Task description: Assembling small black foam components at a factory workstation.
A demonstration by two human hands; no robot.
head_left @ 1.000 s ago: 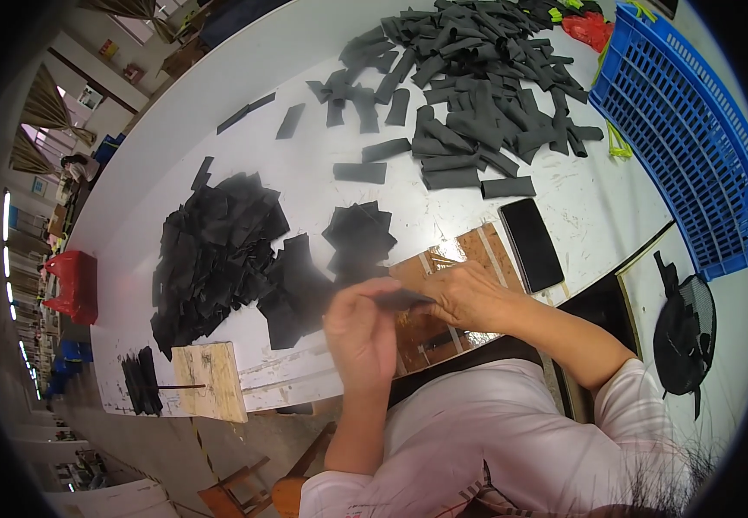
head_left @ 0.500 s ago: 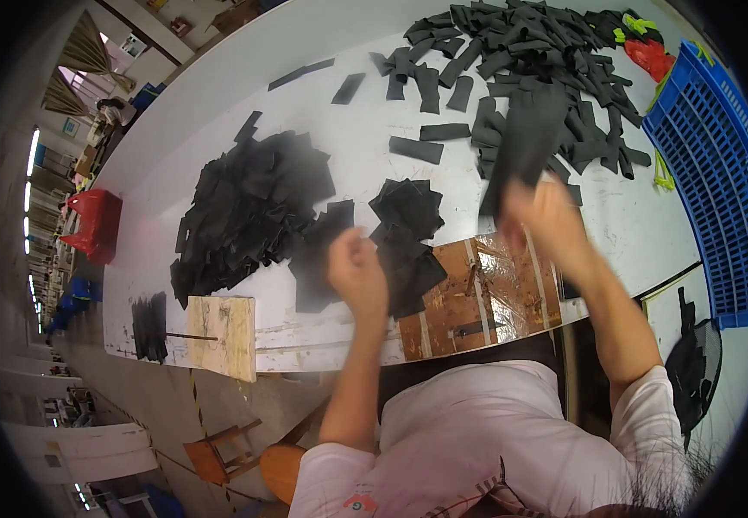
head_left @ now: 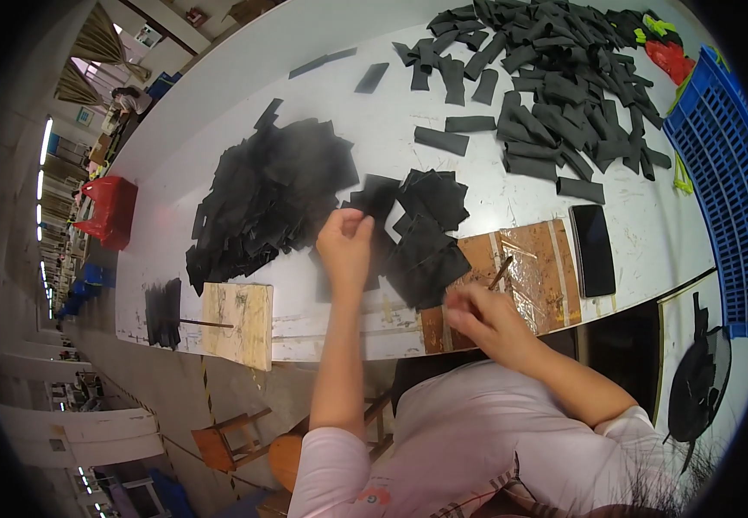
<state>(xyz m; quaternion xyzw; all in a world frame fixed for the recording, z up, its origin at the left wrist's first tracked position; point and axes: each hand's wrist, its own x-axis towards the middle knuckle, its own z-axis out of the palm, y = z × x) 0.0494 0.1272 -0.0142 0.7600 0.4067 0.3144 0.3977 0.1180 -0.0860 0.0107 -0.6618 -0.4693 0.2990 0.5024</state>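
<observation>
My left hand (head_left: 345, 250) is closed in a pinch, thumb against fingertips, at the edge of a flat black fabric piece (head_left: 380, 192). More of that dark fabric shows blurred beside the hand. My right hand (head_left: 488, 321) is over the near part of a brown taped board (head_left: 469, 256); its fingers are half curled and apart, and I see nothing in them. Just beyond them a thin dark rod (head_left: 501, 273) stands on the board. Between my hands lie stacked black fabric squares (head_left: 426, 259), with another small stack (head_left: 436, 200) behind.
A large heap of black pieces (head_left: 270, 190) lies to the left. Rolled black tubes (head_left: 555, 112) pile up at the far right. A phone (head_left: 592, 250) lies beside the board, a wooden block (head_left: 237, 324) at the front left edge. A blue basket (head_left: 723, 173) stands right, a red container (head_left: 108, 211) left.
My right hand has let go of the black tube and come back from the far pile to the board. My left hand stays by the fabric pieces. The whole view has shifted slightly.
</observation>
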